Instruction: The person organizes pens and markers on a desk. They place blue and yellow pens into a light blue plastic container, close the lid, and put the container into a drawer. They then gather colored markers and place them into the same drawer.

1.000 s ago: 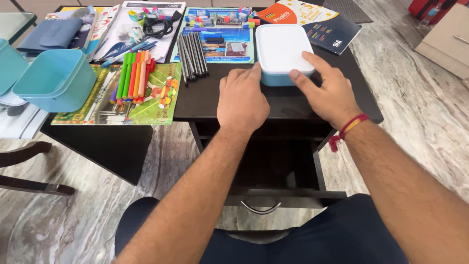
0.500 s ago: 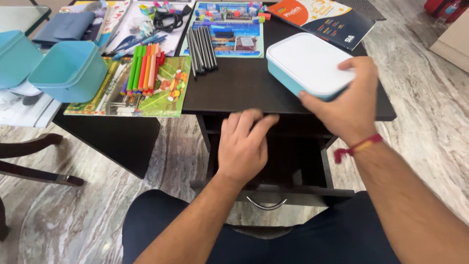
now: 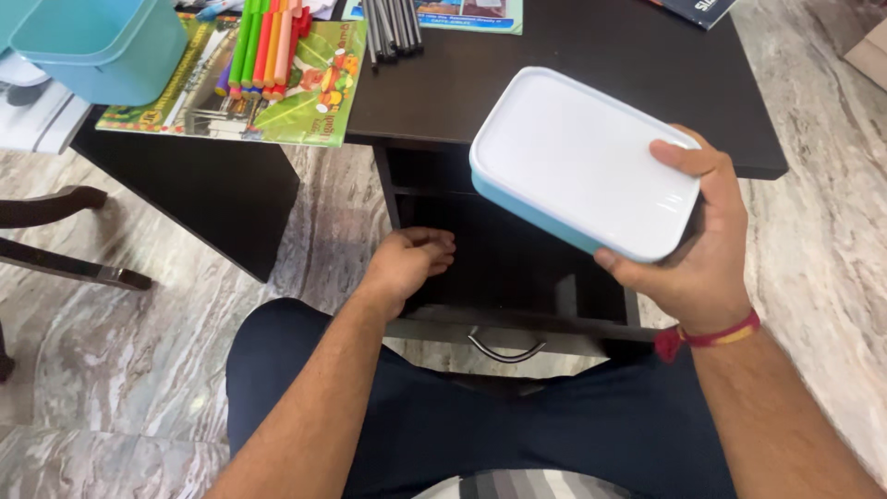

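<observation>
**Lidded box held over the open drawer**

The right hand grips a blue box with a white lid at its near corner, thumb on the lid, fingers wrapped beneath. The box is tilted and clear of the dark table, hanging in the air just above the open drawer.

The left hand lies lower and to the left of the box, fingers curled over the drawer's left side wall, holding nothing else. Just below it, on the drawer's front, sits a curved metal handle. The drawer's inside is dark; what it holds cannot be told.

Beyond the left hand, on the table, a green magazine carries a row of coloured markers. Black pens lie beside them. Further left stands an open teal container. The table edge and the shelf opening beneath it stand between the box and the drawer's back.
</observation>
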